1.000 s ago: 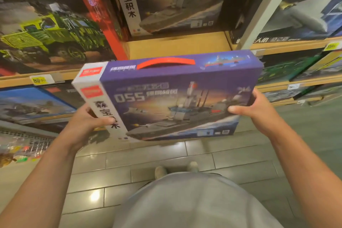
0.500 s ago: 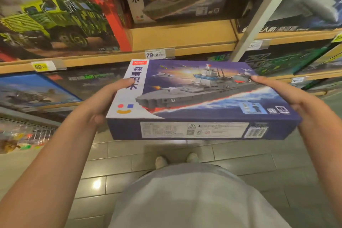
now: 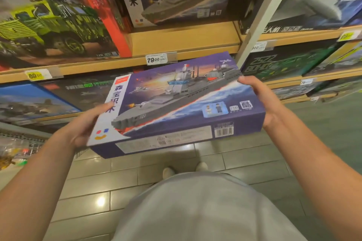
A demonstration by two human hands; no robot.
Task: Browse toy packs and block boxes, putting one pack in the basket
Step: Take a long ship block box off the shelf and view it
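While gripped by both hands (image 3: 260,101), flat glossy rectangular cardboard warship box (image 3: 176,103).

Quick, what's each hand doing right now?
Left hand: holding the left end of the warship block box, thumb on top.
Right hand: holding the box's right end, fingers curled over its edge.

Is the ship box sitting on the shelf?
No, the ship box is off the shelf, held between the left hand and right hand.
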